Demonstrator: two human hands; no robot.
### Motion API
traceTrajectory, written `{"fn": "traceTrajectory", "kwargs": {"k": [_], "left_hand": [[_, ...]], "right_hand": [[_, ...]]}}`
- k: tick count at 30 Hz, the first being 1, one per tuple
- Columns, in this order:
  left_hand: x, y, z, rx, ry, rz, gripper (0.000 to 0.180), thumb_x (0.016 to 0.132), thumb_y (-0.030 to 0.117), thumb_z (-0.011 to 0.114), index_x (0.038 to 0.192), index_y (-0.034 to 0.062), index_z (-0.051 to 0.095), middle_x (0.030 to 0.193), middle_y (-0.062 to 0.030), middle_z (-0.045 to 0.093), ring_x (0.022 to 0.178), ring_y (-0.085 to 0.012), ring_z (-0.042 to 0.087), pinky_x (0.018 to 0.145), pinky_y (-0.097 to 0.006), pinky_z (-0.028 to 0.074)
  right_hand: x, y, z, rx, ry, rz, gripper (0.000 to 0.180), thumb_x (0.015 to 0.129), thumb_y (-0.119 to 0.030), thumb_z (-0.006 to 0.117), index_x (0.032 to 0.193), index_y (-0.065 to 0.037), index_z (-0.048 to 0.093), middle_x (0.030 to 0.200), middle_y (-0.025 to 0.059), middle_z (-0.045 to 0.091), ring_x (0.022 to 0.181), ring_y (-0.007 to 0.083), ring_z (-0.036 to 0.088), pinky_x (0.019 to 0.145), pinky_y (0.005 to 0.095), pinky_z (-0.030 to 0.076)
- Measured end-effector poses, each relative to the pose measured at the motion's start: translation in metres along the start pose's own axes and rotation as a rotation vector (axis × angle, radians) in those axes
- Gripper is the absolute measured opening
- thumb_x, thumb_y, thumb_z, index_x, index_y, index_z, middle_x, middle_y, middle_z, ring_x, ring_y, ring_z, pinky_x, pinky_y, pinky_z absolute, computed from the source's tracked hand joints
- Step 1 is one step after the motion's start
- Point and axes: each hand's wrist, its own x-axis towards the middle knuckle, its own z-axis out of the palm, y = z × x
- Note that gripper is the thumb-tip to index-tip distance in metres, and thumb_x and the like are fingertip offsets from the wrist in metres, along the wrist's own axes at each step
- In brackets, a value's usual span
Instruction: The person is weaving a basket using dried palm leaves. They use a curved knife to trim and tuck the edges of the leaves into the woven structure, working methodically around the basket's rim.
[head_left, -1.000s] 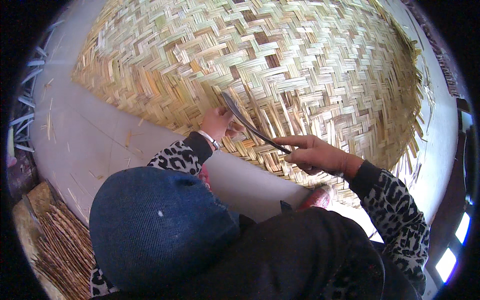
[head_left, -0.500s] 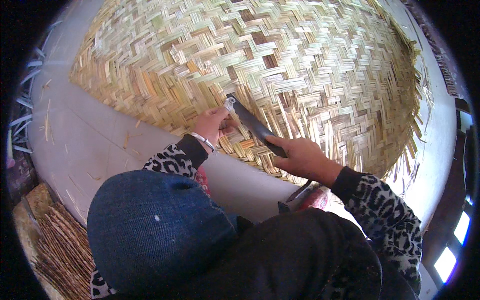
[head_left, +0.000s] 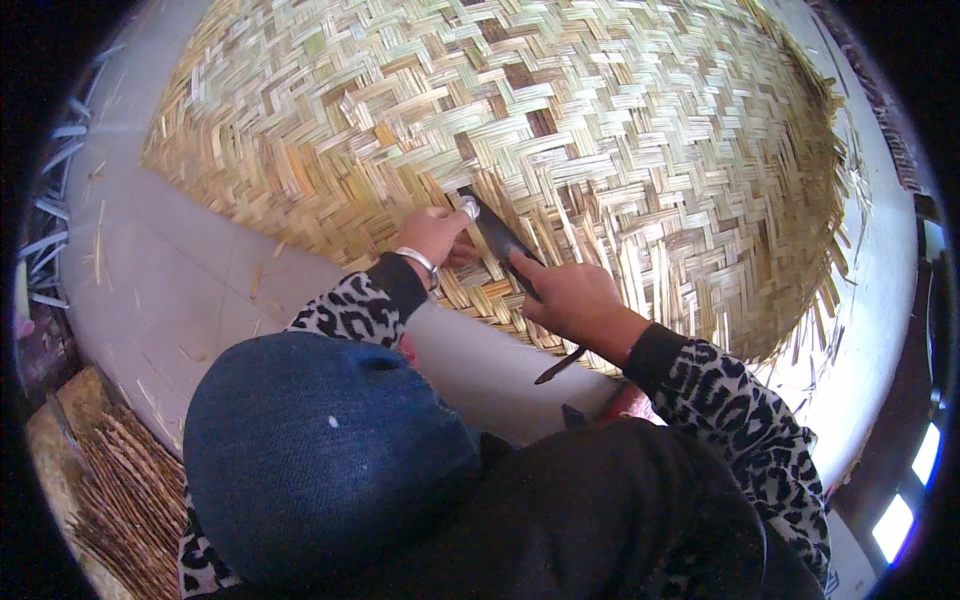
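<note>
Clasps the blade (head_left: 497,236) in the right hand (head_left: 578,300) with fingers closed around it, slantwise over the woven mat (head_left: 620,110) by its near edge. Curls the left hand (head_left: 438,237) beside the blade's far end; cannot tell whether pinching anything.

Lies spread out as a broad mat (head_left: 640,130), woven herringbone-fashion in pale straw and green, patched with brown, frayed and ragged along the right edge. Slants across the mat's near part, pointing away and to the left, as a flat, dark, blade-like tool (head_left: 494,226), broad toward the far end, partly hidden nearer in.
</note>
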Motion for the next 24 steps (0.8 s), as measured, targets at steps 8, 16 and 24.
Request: {"fn": "traceTrajectory", "kwargs": {"k": [8, 16, 24], "left_hand": [[0.011, -0.009, -0.017, 1.044, 0.255, 0.630, 0.031, 0.089, 0.034, 0.064, 0.092, 0.0028, 0.063, 0.072, -0.0150, 0.064, 0.070, -0.0342, 0.067, 0.062, -0.046, 0.049], [0.001, -0.027, -0.016, 0.667, 0.303, 0.695, 0.037, 0.088, 0.032, 0.066, 0.114, 0.0059, 0.063, 0.089, -0.0144, 0.067, 0.081, -0.0328, 0.065, 0.073, -0.042, 0.051], [-0.004, -0.031, -0.023, 0.949, 0.242, 0.758, 0.054, 0.090, 0.040, 0.063, 0.132, 0.0067, 0.057, 0.109, -0.0189, 0.064, 0.099, -0.0369, 0.063, 0.083, -0.045, 0.051]], "right_hand": [[-0.045, 0.017, -0.026, -0.048, -0.043, -0.058, 0.055, 0.082, -0.026, 0.061, 0.135, -0.018, 0.049, 0.071, 0.0165, 0.066, 0.066, 0.0376, 0.067, 0.059, 0.0515, 0.051], [-0.084, 0.035, -0.040, -0.007, -0.076, -0.019, 0.051, 0.081, -0.025, 0.061, 0.132, -0.020, 0.052, 0.073, 0.0162, 0.066, 0.068, 0.0386, 0.066, 0.060, 0.0527, 0.051], [-0.056, 0.022, -0.023, 0.030, -0.077, -0.015, 0.055, 0.083, -0.031, 0.062, 0.137, -0.022, 0.054, 0.076, 0.0164, 0.068, 0.069, 0.0373, 0.067, 0.062, 0.0488, 0.051]]}}
